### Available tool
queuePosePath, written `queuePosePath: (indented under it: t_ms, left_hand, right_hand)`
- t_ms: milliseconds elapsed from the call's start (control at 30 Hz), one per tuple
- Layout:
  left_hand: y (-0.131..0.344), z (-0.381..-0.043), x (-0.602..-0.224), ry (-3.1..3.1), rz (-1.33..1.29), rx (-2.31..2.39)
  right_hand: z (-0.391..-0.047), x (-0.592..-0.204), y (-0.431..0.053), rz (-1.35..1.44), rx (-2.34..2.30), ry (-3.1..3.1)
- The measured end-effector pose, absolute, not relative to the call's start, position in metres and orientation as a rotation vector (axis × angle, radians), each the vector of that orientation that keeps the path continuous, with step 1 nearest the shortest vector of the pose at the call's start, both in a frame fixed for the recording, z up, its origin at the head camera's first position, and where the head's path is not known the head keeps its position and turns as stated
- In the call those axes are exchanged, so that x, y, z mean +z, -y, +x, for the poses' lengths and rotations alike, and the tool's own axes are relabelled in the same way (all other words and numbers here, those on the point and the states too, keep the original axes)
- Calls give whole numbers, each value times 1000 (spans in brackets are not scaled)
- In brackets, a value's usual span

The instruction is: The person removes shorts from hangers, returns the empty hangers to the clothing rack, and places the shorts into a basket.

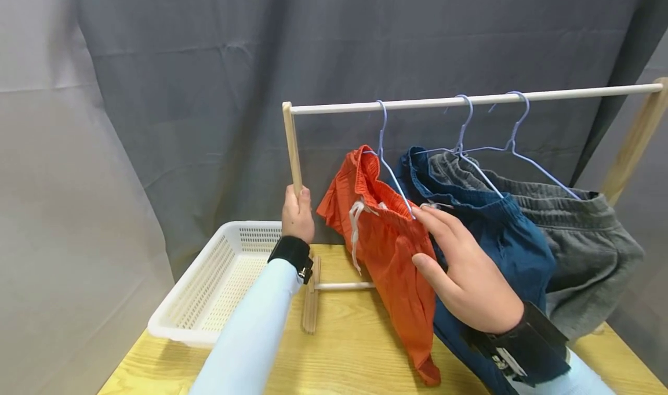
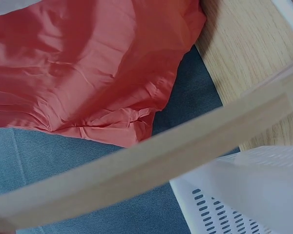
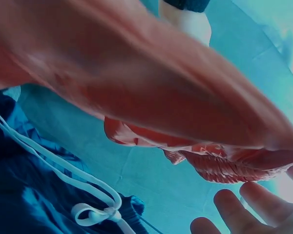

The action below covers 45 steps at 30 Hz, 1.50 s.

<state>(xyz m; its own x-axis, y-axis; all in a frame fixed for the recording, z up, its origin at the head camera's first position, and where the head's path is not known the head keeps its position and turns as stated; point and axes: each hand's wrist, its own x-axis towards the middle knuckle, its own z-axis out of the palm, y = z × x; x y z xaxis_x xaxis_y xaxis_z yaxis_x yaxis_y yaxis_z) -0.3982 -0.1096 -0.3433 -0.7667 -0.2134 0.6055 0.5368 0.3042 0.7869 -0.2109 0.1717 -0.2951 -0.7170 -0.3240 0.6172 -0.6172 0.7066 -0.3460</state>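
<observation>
In the head view my left hand [image 1: 298,214] grips the upright wooden post [image 1: 292,151] at the rack's left end; the same post crosses the left wrist view. Orange shorts [image 1: 388,238] with a white drawstring hang from a lavender wire hanger [image 1: 383,145]. My right hand [image 1: 464,267] has its fingers extended, fingertips at the right end of the shorts' waistband by the hanger's tip, thumb spread apart. In the right wrist view its fingers [image 3: 229,204] show just beneath the orange waistband [image 3: 229,168].
Blue shorts [image 1: 501,250] and grey shorts [image 1: 579,232] hang to the right on similar hangers from the white rail [image 1: 569,93]. A white perforated basket [image 1: 193,290] stands on the wooden table [image 1: 292,360] at left. Grey cloth [image 1: 209,122] hangs behind.
</observation>
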Motion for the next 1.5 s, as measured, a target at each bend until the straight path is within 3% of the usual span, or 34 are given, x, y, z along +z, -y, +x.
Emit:
queuePosePath:
  t_ms: [933,1500]
  left_hand:
    - [111,-398,-343,1933,-314,-1503]
    - [111,-398,-344,1952,-296,-1479]
  right_hand:
    - [-244,-267,-171,458,620,2691]
    - [-264,-274,-188,463,696,2668]
